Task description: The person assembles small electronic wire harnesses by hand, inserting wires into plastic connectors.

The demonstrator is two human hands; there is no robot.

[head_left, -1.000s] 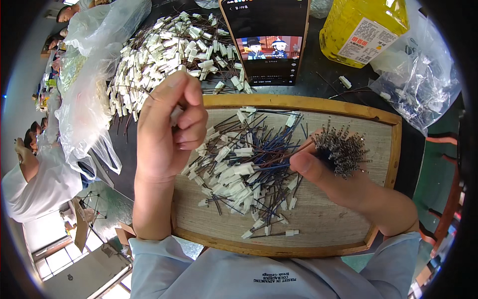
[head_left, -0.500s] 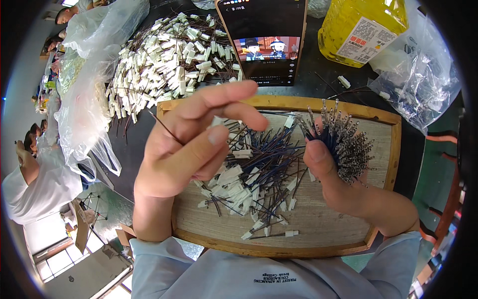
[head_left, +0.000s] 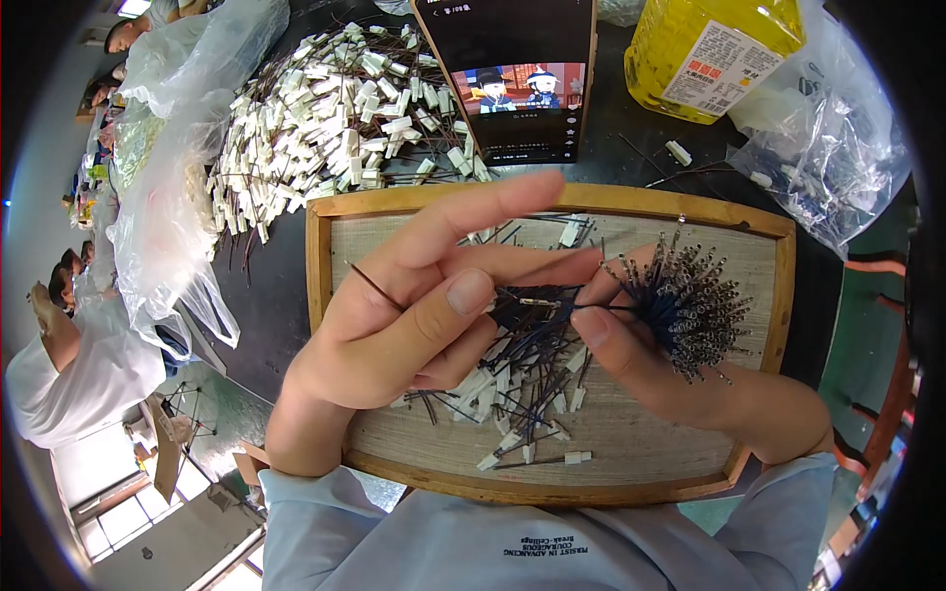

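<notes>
Two hands of ours work above the tray (head_left: pixel 611 463). Our left hand (head_left: pixel 394 330), over the tray's left half, has a narrow grip on a brown lead (head_left: pixel 374 286) laid across the palm, its forefinger and middle finger stretched toward our right hand (head_left: pixel 655 369). That one, over the tray's right half, has its grip wrapped round a bundle (head_left: pixel 698 313), metal tips fanned outward, presumably so they stay clear of the fingers. Dark leads run between the hands; whether the left fingertips touch them we cannot tell. Inside the tray, a pile (head_left: pixel 503 389) of white-ended leads sits within easy reach, probably corralled by the rim, though our left hand hides much of it. Past the tray's far left corner, a heap (head_left: pixel 335 123) of similar pieces covers the tabletop (head_left: pixel 261 315). Beyond the far edge stands a phone (head_left: pixel 512 133), likely angled for viewing; it partly blocks that side. Past the far right corner are a yellow bottle (head_left: pixel 650 64) and a clear bag (head_left: pixel 823 158); more plastic (head_left: pixel 163 212) crowds the heap, left of the tray.
</notes>
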